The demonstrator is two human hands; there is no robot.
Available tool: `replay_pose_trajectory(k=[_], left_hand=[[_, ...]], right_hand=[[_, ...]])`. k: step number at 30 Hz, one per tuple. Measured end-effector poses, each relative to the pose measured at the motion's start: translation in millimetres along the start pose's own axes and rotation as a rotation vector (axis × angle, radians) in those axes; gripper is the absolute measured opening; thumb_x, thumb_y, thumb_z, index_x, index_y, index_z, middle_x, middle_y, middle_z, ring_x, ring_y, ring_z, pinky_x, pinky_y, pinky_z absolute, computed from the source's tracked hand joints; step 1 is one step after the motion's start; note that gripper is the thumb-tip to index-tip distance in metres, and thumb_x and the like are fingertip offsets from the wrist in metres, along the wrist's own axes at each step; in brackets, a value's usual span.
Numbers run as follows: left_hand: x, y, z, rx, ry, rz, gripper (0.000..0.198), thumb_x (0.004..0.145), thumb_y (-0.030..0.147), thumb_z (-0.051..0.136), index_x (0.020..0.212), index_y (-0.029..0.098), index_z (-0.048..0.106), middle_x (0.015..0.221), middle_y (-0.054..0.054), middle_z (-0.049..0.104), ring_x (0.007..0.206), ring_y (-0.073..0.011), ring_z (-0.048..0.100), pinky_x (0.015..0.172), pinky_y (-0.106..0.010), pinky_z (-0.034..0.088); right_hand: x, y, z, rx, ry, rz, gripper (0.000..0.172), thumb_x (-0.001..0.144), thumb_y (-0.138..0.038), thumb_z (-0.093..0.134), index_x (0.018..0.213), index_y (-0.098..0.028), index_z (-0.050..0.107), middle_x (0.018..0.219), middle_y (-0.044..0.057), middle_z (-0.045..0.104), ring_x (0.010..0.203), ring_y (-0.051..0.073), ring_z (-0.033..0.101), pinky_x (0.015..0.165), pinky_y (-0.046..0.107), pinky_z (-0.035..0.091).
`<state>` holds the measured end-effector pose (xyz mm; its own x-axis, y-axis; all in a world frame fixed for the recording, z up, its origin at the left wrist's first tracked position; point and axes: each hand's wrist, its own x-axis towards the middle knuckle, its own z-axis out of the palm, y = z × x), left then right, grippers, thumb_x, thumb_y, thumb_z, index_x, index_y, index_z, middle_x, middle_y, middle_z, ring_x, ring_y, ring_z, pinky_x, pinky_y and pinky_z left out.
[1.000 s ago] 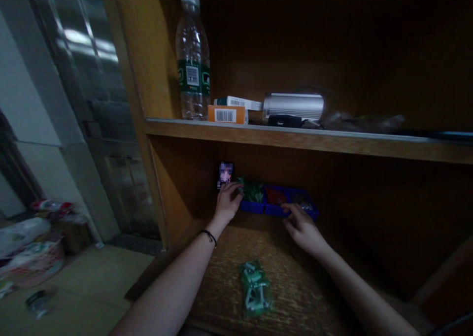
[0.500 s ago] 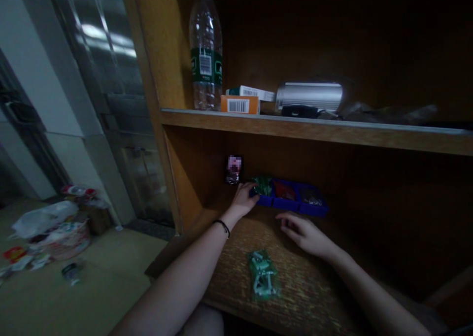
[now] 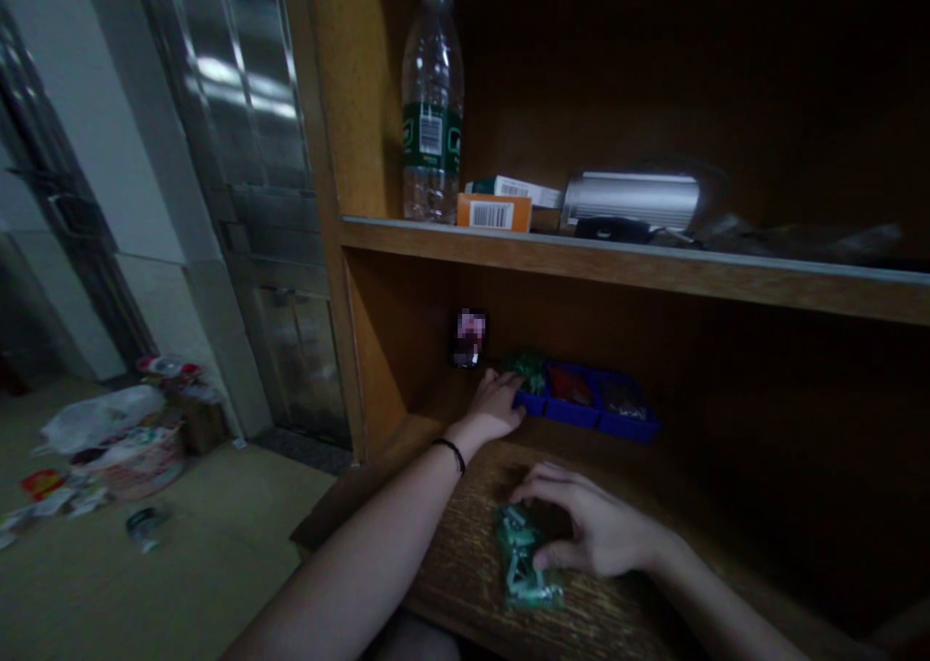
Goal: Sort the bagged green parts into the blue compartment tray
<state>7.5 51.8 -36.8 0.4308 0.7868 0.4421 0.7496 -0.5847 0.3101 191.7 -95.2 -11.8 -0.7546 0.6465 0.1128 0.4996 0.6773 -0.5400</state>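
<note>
My left hand (image 3: pixel 492 407) lies at the left end of a row of joined blue bins (image 3: pixel 571 412), its fingers curled against the end bin and its thumb near the front corner. Green bagged material (image 3: pixel 529 370) fills that bin. The middle one holds something red (image 3: pixel 571 386), and dark packets (image 3: pixel 623 399) lie in the right one. Nearer to me, a clear green bag (image 3: pixel 521 554) with pale small parts inside rests on the worn wooden surface. Over its right side hovers my right hand (image 3: pixel 588 520), open, thumb and fingers spread; contact with the bag is unclear.
A phone-like screen (image 3: pixel 469 339) leans in the back left corner. Above, a shelf (image 3: pixel 625 262) carries a plastic bottle (image 3: pixel 433 109), an orange box (image 3: pixel 494 212) and a silver cylinder (image 3: pixel 632 199). A full waste basket (image 3: pixel 138 462) stands on the floor at left.
My right hand has come toward me and left, from in front of the bins to the green bag, with its fingers spreading. My left hand stays at the bins. The view has shifted slightly.
</note>
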Motion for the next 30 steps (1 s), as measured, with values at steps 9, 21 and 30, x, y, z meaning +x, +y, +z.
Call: replay_pose_trajectory(k=[9, 21, 30], left_hand=[[-3, -2, -0.7, -0.035, 0.168, -0.035, 0.053, 0.074, 0.017, 0.061, 0.127, 0.02, 0.055, 0.129, -0.01, 0.045, 0.115, -0.0298, 0.044, 0.105, -0.043, 0.039], [-16, 24, -24.5, -0.289, 0.023, 0.25, 0.012, 0.078, 0.015, 0.058, 0.088, 0.021, 0.062, 0.089, -0.002, 0.061, 0.088, -0.0189, 0.055, 0.083, -0.029, 0.043], [-15, 33, -15.4, -0.665, -0.412, 0.23, 0.012, 0.081, 0.026, 0.06, 0.079, 0.021, 0.07, 0.098, 0.0, 0.068, 0.103, -0.0198, 0.056, 0.099, -0.031, 0.033]], right_hand=[[-5, 14, 5, -0.077, 0.036, 0.133, 0.053, 0.082, -0.045, 0.069, 0.131, -0.028, 0.057, 0.135, 0.01, 0.056, 0.131, 0.032, 0.047, 0.109, 0.049, 0.038], [0, 47, -10, -0.149, 0.328, 0.15, 0.014, 0.091, -0.023, 0.057, 0.104, -0.021, 0.059, 0.096, 0.003, 0.065, 0.083, 0.018, 0.06, 0.077, 0.031, 0.046], [-2, 56, -15, -0.159, 0.55, 0.15, 0.006, 0.089, -0.017, 0.056, 0.092, -0.022, 0.052, 0.091, 0.002, 0.058, 0.079, 0.017, 0.055, 0.07, 0.028, 0.043]])
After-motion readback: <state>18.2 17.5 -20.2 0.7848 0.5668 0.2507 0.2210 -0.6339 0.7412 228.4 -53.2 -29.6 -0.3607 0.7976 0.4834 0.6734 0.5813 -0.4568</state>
